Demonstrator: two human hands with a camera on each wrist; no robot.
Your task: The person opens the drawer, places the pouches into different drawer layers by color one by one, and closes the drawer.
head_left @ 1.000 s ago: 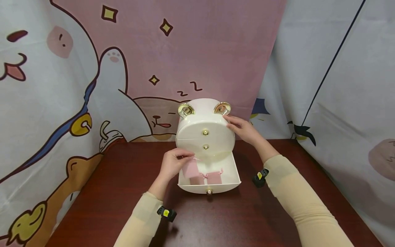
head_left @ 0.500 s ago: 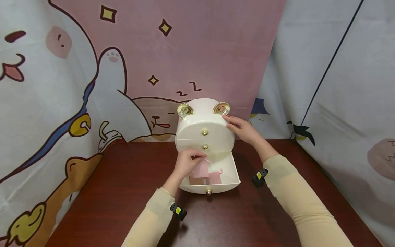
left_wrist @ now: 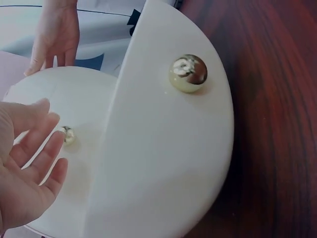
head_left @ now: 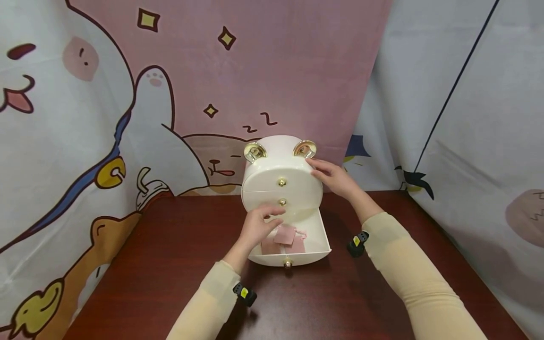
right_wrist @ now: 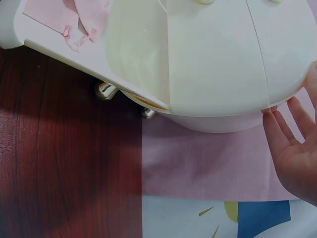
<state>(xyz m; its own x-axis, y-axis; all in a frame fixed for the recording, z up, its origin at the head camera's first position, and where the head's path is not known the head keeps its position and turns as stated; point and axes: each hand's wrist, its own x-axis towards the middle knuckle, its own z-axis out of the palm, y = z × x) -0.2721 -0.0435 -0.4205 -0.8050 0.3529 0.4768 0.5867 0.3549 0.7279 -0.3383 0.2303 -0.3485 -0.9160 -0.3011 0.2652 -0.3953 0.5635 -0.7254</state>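
A white rounded box (head_left: 259, 186) with two gold ears (head_left: 305, 149) stands on the table, its bottom drawer (head_left: 265, 260) pulled out. Inside the drawer a small pink drawstring pouch (head_left: 284, 234) lies across other pink pouches (head_left: 299, 245); in the right wrist view, pouches (right_wrist: 52, 15) with ruffled ends show too. My left hand (head_left: 256, 225) hovers over the drawer's left side, thumb and fingers apart and holding nothing; the left wrist view shows the same hand (left_wrist: 27, 168) spread. Against the box's upper right side, just below the ear, rest the fingers of my right hand (head_left: 337, 181).
Gold round knobs (head_left: 287, 264) stick out from the drawer fronts. Dark red wood of the table (head_left: 178, 264) surrounds the box. Behind it hangs a pink cartoon cloth (head_left: 314, 71), with a pale cloth (head_left: 463, 118) along the right.
My left hand moved right over the drawer with a pink pouch, then let go of it. The pouch now lies on the others. My right hand stays against the box.
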